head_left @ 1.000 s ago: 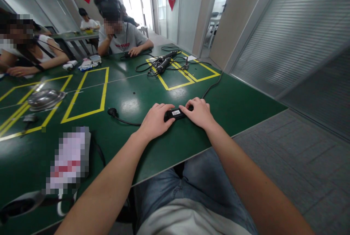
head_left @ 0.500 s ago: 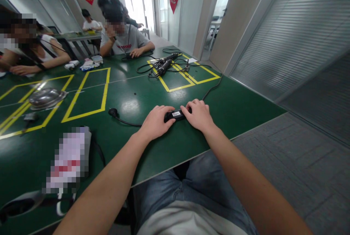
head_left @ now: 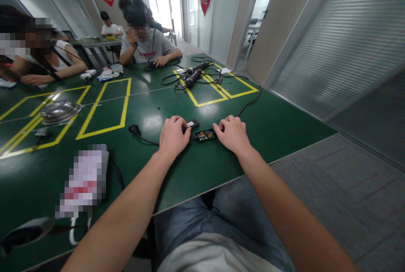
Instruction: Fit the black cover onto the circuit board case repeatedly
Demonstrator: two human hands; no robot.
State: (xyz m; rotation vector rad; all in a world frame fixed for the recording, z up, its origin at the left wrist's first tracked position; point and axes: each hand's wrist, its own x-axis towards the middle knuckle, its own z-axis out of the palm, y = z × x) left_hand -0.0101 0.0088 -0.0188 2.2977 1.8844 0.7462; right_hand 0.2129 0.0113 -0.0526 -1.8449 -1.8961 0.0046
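Observation:
A black adapter housing (head_left: 205, 136) lies open on the green table (head_left: 177, 175), its circuit board with round yellow-ringed parts facing up. My right hand (head_left: 232, 133) grips its right end, thumb at the edge. Just left of and beyond the housing, my left hand (head_left: 175, 133) is closed on the black cover (head_left: 192, 124), which carries a white label. The cover is lifted off the housing, and its left end is hidden by my fingers. A cable with a black plug (head_left: 134, 129) runs out to the left of my left hand.
Beyond the hands lie black corded tools (head_left: 194, 75) amid yellow tape outlines. A shiny metal part (head_left: 60, 111) sits at left, with a blurred pale packet (head_left: 84, 181) nearer me. Co-workers sit across the table. The table's front edge (head_left: 202, 196) runs above my lap.
The cover has come off the housing, moving away and left in my left hand, which exposes the circuit board. My right hand stays at the housing's right end. The whole view has shifted slightly.

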